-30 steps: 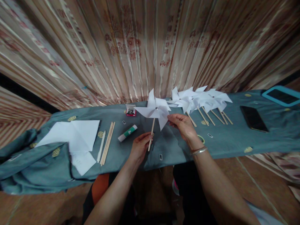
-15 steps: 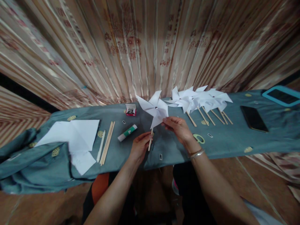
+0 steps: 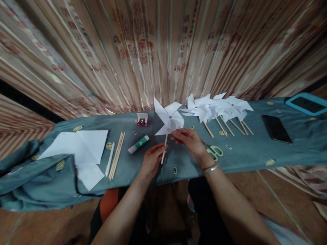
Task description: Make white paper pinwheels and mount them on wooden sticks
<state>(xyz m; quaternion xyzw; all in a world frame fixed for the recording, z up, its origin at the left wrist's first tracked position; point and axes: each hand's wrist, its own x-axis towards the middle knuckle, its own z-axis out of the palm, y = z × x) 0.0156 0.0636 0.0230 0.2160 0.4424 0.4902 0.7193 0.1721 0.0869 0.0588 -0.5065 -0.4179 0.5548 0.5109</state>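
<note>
A white paper pinwheel (image 3: 169, 117) with a shiny pin at its centre is held upright over the table. Its wooden stick (image 3: 163, 157) is gripped low down between the thumb and fingers of my left hand (image 3: 152, 158). My right hand (image 3: 188, 140) is closed in a pinch at the lower edge of a paper blade, just above the stick. A glue stick (image 3: 138, 144) lies to the left of my left hand. Scissors with pale green handles (image 3: 216, 152) lie beside my right wrist, partly hidden by it.
Several finished pinwheels (image 3: 217, 107) lie at the back right. Farther right are a black phone (image 3: 276, 129) and a blue-framed tablet (image 3: 308, 103). An open red box of pins (image 3: 142, 119) stands behind the glue. Wooden sticks (image 3: 117, 156), a white pen (image 3: 110, 159) and paper sheets (image 3: 89, 146) lie left.
The pinwheel's blades have turned about the pin. My right hand has moved left and slightly down along the blades, uncovering more of the scissors. My left hand keeps its hold on the stick.
</note>
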